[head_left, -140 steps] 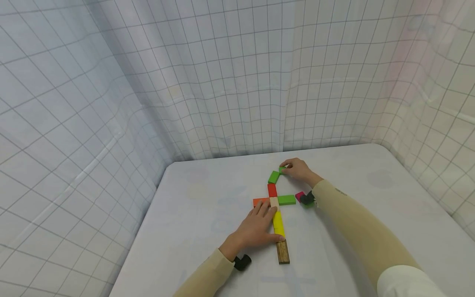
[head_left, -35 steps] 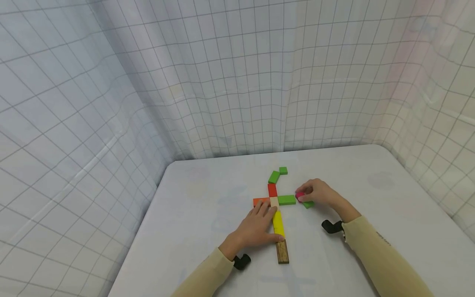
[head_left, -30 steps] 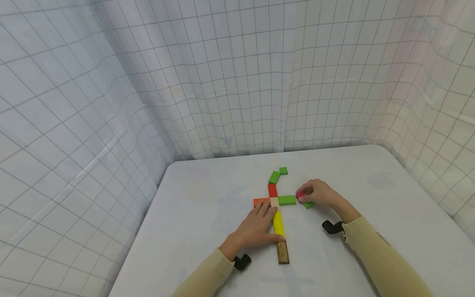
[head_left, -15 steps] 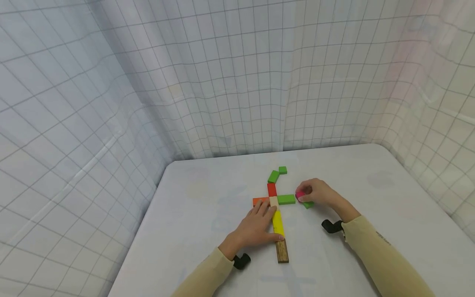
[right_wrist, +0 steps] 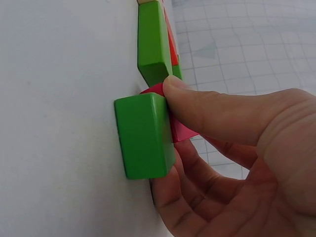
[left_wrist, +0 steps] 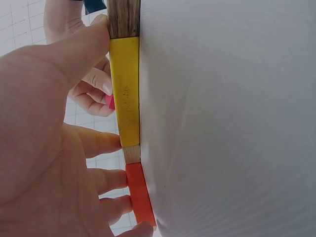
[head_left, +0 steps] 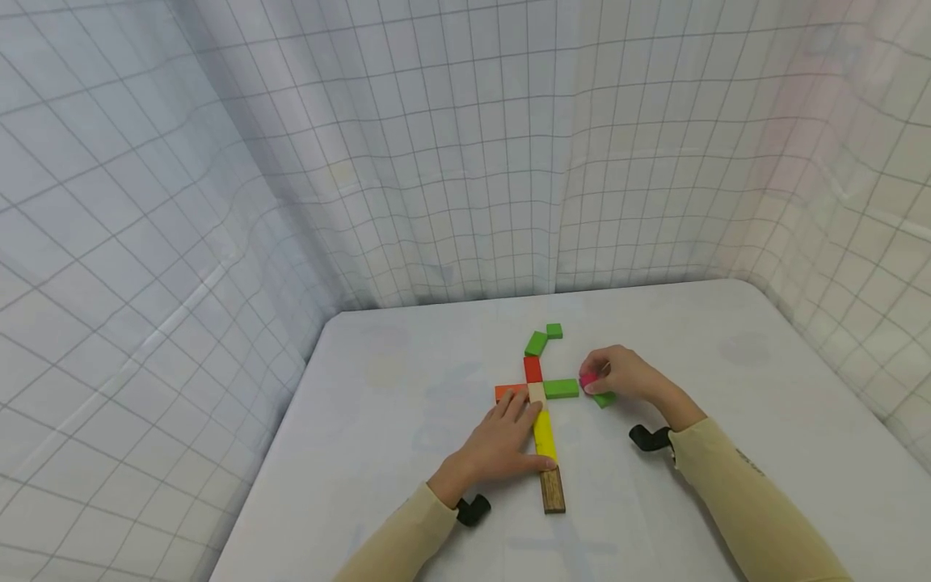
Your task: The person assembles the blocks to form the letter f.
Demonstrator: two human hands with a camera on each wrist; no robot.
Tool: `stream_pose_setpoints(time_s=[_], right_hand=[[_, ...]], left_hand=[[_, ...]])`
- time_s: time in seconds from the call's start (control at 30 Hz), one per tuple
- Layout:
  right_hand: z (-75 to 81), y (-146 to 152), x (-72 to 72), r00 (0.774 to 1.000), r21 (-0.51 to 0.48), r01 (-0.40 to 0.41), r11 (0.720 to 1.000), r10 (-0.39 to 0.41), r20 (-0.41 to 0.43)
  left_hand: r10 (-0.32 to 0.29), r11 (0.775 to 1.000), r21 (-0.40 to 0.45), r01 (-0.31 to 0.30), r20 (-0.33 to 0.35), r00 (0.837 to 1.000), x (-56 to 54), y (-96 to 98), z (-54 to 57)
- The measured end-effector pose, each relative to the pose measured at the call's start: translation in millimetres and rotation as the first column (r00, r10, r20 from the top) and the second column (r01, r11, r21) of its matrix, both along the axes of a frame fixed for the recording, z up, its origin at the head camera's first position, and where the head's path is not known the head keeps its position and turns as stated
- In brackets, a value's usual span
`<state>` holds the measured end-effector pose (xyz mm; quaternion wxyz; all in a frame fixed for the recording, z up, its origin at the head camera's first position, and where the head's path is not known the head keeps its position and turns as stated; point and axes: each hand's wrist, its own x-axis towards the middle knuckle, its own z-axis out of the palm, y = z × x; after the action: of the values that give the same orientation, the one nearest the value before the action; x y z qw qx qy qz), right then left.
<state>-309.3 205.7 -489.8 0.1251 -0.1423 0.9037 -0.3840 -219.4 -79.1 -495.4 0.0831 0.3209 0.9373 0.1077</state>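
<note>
My left hand (head_left: pixel 498 449) lies with spread fingers along a row of flat wooden blocks. Its fingertips touch the pale block (left_wrist: pixel 131 154) and the orange block (left_wrist: pixel 139 192). The thumb tip is at the joint between the yellow block (left_wrist: pixel 126 94) and the brown block (head_left: pixel 553 490). On the other side, my right hand (head_left: pixel 624 376) pinches a pink block (right_wrist: pixel 183 129) between thumb and fingers. A darker green block (right_wrist: pixel 140 138) sits right against the pink one, partly under the hand. Just left of the pink block lies a long green block (head_left: pixel 562 389).
Beyond the pale block, a red block (head_left: pixel 533 369), a green block (head_left: pixel 536 343) and a small green block (head_left: pixel 554 331) curve toward the back. All lie on a white table (head_left: pixel 385 388) enclosed by checked curtains (head_left: pixel 451 162).
My right hand has let go of the small green block at the back, come nearer and taken hold of the pink block. Over the last second both hands have stayed in place.
</note>
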Motion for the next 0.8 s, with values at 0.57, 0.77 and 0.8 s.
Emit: stream_pose_setpoints(time_s=[0.57,0.77,0.8], right_hand=[[2.2,3.6,-1.3,1.0,-0.019,-0.018,1.0,0.019,0.003],[4.5,2.6,-0.4,1.0,-0.001,0.009,1.0,-0.009,-0.02],[4.8,2.1,-0.5,0.999,0.001,0.025,1.0,-0.025,-0.02]], left_hand=[[0.015,1.0,-0.002,-0.015,0.01,1.0,-0.9,1.6,-2.3],[0.014,1.0,-0.008,-0.014,0.008,1.0,-0.4,1.9,-0.8],[0.013,1.0,-0.01,-0.013,0.005,1.0,-0.7,1.8,-0.9]])
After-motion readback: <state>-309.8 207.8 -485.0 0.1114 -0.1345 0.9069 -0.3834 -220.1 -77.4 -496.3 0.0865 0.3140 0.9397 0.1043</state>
